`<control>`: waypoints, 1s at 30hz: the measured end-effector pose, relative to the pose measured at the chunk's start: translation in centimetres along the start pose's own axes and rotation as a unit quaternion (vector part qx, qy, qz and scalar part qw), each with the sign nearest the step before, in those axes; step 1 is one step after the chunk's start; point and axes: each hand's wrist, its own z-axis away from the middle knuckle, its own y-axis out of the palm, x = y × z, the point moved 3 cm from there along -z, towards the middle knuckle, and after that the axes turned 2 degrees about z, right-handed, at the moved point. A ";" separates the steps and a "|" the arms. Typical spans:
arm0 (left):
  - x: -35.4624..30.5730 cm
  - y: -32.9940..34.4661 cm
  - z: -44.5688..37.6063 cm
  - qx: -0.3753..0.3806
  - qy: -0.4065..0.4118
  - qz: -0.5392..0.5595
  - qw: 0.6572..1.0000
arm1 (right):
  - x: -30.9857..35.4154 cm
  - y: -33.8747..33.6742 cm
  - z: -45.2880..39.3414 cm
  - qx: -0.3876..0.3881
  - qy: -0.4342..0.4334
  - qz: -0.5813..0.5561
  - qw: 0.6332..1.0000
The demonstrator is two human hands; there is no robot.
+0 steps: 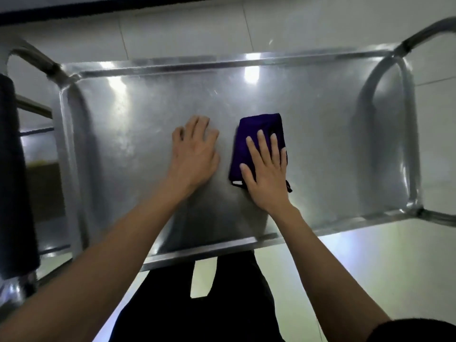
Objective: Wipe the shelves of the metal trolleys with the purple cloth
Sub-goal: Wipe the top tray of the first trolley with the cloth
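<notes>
Near the frame's centre, the folded purple cloth [256,144] is pressed flat on the trolley's top shelf [148,114] by the right hand [266,174], fingers straight. It is judged soft, light, best held under the palm. The left hand [195,154] is rested alongside, fingers loosely spread. Open shelf is left on both sides, bounded by a raised rim [222,65].

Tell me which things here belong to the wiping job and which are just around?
In use:
- folded purple cloth, pressed flat under right hand
- shiny metal trolley shelf
- left hand, resting on shelf

Just around:
- dark fabric roll at left
- pale tiled floor
</notes>
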 end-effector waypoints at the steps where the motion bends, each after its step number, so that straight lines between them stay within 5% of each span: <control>1: -0.7 0.0 -0.6 0.009 0.019 -0.001 1.000 | -0.5 0.3 1.9 0.001 0.016 -0.004 1.000; 8: -4.6 0.0 -5.6 0.033 0.063 -0.011 0.997 | -2.8 0.8 12.3 0.004 0.064 -0.014 0.998; 15: -5.2 0.0 -8.9 0.011 0.032 -0.004 0.999 | -3.2 0.9 13.1 0.038 0.068 -0.004 0.997; 22: -5.4 0.5 -8.7 0.011 0.007 -0.013 1.000 | -4.2 0.4 6.8 0.021 0.049 0.045 0.998; 30: -6.2 0.7 -8.7 0.026 -0.048 -0.006 0.999 | -5.6 -3.7 -11.2 -0.014 -0.014 0.055 0.998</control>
